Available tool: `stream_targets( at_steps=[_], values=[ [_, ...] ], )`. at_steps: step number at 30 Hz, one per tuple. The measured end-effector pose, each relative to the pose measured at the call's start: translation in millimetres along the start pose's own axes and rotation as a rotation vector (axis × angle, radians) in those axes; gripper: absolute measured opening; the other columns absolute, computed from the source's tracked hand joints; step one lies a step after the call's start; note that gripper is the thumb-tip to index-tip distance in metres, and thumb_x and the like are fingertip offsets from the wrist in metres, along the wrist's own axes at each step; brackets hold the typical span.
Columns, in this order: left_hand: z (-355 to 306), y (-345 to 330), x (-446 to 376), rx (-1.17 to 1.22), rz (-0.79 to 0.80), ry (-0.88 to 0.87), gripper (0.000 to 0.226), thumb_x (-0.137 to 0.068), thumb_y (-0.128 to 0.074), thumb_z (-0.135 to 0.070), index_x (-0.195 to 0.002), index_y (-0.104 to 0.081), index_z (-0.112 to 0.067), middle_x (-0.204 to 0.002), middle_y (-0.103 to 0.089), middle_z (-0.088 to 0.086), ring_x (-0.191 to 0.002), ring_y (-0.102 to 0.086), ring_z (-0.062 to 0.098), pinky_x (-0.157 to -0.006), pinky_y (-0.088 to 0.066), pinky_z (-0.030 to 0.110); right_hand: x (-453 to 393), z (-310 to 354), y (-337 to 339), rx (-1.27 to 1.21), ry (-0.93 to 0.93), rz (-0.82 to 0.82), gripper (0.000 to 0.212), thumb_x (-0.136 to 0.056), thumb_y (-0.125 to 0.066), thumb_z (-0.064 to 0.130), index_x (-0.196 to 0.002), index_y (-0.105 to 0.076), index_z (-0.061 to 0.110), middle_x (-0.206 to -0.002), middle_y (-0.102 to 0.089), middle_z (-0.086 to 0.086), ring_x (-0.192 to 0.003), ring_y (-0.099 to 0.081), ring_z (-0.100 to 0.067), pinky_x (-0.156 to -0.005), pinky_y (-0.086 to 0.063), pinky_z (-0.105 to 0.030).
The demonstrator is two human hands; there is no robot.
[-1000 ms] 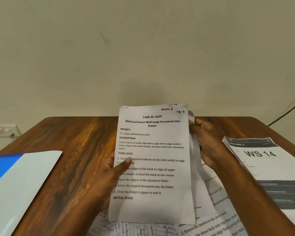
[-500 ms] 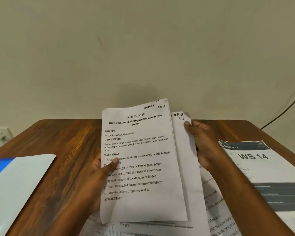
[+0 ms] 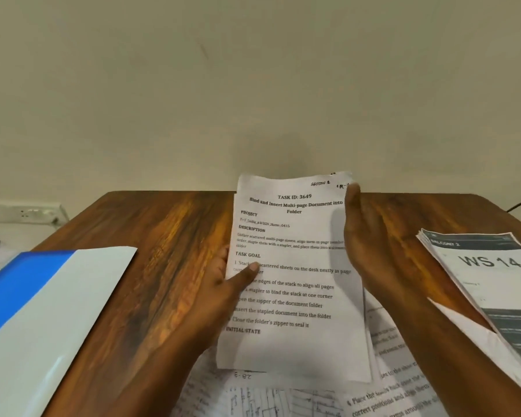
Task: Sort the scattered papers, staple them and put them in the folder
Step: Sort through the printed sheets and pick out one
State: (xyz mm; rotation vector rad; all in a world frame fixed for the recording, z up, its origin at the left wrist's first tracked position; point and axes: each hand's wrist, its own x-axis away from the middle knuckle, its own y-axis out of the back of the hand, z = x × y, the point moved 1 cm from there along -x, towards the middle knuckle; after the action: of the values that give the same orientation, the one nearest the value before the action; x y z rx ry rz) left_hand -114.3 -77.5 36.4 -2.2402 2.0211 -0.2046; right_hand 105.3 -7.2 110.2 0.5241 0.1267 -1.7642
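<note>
At frame centre the left hand (image 3: 223, 284) still pinches the white printed paper stack (image 3: 292, 266), now squared; the right hand (image 3: 370, 236) has released it, fingers straight against its right edge.

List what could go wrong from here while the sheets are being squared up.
1. Only the left hand pinches the held sheets, thumb across the front; the right hand lies flat against their right edge, so a hard tap could fan them apart.
2. Loose papers lie directly beneath, so a dropped page could get mixed in.
3. The WS 14 stack lies close beside the right forearm and could be nudged.
</note>
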Motion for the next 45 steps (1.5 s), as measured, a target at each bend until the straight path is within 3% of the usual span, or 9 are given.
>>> stream_targets(
  at_steps=[4, 12, 15, 19, 22, 30, 35, 39, 45],
  values=[
    [4.4, 2.4, -3.0, -0.006, -0.016, 0.082, 0.038, -0.097, -0.072, -0.012, -0.134, -0.062, -0.009, -0.118, -0.078, 0.017, -0.104, -0.077, 0.041, -0.092, -0.06, 0.061, -1.7, -26.9, -13.3, 0.045, -0.026, 0.105, 0.036, -0.098, -0.066, 0.037, -0.13, -0.064, 0.02, -0.118, -0.075, 0.007, -0.11, -0.071, -0.014, -0.101, -0.056, -0.048],
    [1.1, 16.5, -5.6, 0.028, 0.009, 0.187, 0.038, -0.094, -0.072, -0.018, -0.131, -0.063, -0.011, -0.116, -0.079, 0.017, -0.105, -0.076, 0.042, -0.098, -0.057, 0.063, -6.3, -31.1, -15.1, -0.15, -0.231, 0.346, 0.021, -0.103, -0.061, 0.021, -0.122, -0.07, 0.021, -0.112, -0.079, 0.004, -0.105, -0.075, -0.022, -0.1, -0.056, -0.05],
    [3.1, 22.0, -10.2, -0.008, -0.009, 0.154, 0.035, -0.096, -0.068, -0.014, -0.129, -0.063, -0.007, -0.112, -0.08, 0.017, -0.099, -0.079, 0.039, -0.082, -0.066, 0.051, -20.5, -20.0, 20.2, 0.052, -0.26, 0.532, 0.03, -0.105, -0.057, 0.037, -0.115, -0.071, 0.013, -0.099, -0.08, -0.009, -0.092, -0.076, -0.037, -0.082, -0.06, -0.048],
    [4.5, 27.0, -15.3, 0.009, -0.02, 0.101, 0.038, -0.094, -0.069, -0.015, -0.131, -0.063, -0.009, -0.112, -0.079, 0.017, -0.099, -0.079, 0.04, -0.079, -0.067, 0.052, -42.1, -26.0, 79.5, 0.583, -0.224, 0.559, 0.026, -0.088, -0.08, 0.039, -0.096, -0.073, 0.016, -0.088, -0.077, -0.007, -0.079, -0.075, -0.027, -0.066, -0.061, -0.04],
    [6.5, 21.7, -14.1, 0.006, -0.021, 0.099, 0.033, -0.094, -0.068, -0.014, -0.127, -0.066, -0.009, -0.11, -0.08, 0.019, -0.095, -0.079, 0.041, -0.076, -0.067, 0.051, -48.2, -44.0, 95.7, 0.978, -0.361, 0.681, 0.041, -0.069, -0.094, 0.042, -0.091, -0.075, 0.013, -0.092, -0.077, -0.01, -0.085, -0.074, -0.028, -0.074, -0.061, -0.04],
    [12.0, 9.2, -9.0, -0.055, -0.055, 0.082, 0.02, -0.098, -0.067, -0.012, -0.117, -0.071, -0.009, -0.103, -0.081, 0.018, -0.091, -0.079, 0.041, -0.076, -0.066, 0.052, -49.8, -68.4, 83.2, 0.902, -0.468, 0.68, 0.045, -0.062, -0.1, 0.024, -0.096, -0.075, 0.011, -0.097, -0.076, -0.006, -0.092, -0.072, -0.026, -0.089, -0.062, -0.048],
    [11.5, 6.4, -7.5, -0.083, -0.058, 0.076, 0.019, -0.099, -0.067, -0.011, -0.116, -0.072, -0.006, -0.1, -0.081, 0.018, -0.085, -0.08, 0.039, -0.069, -0.068, 0.046, -56.6, -80.7, 81.3, 0.888, -0.361, 0.631, 0.031, -0.07, -0.096, 0.026, -0.091, -0.079, 0.012, -0.092, -0.078, -0.004, -0.09, -0.073, -0.023, -0.085, -0.061, -0.042],
    [11.4, 5.4, -6.9, -0.06, -0.049, 0.078, 0.023, -0.098, -0.067, -0.012, -0.119, -0.071, -0.003, -0.101, -0.081, 0.019, -0.085, -0.08, 0.039, -0.067, -0.068, 0.045, -61.2, -81.8, 83.4, 0.764, -0.317, 0.571, 0.019, -0.082, -0.088, 0.024, -0.089, -0.078, 0.008, -0.086, -0.077, -0.007, -0.076, -0.07, -0.019, -0.06, -0.053, -0.029],
    [11.1, 6.8, -7.4, 0.009, 0.013, 0.077, 0.041, -0.086, -0.08, -0.023, -0.12, -0.07, -0.003, -0.105, -0.08, 0.023, -0.082, -0.08, 0.038, -0.061, -0.066, 0.04, -67.3, -72.2, 89.2, 0.567, -0.257, 0.369, 0.018, -0.085, -0.085, 0.024, -0.082, -0.076, 0.009, -0.082, -0.078, -0.005, -0.076, -0.075, -0.021, -0.07, -0.06, -0.038]
  ],
)
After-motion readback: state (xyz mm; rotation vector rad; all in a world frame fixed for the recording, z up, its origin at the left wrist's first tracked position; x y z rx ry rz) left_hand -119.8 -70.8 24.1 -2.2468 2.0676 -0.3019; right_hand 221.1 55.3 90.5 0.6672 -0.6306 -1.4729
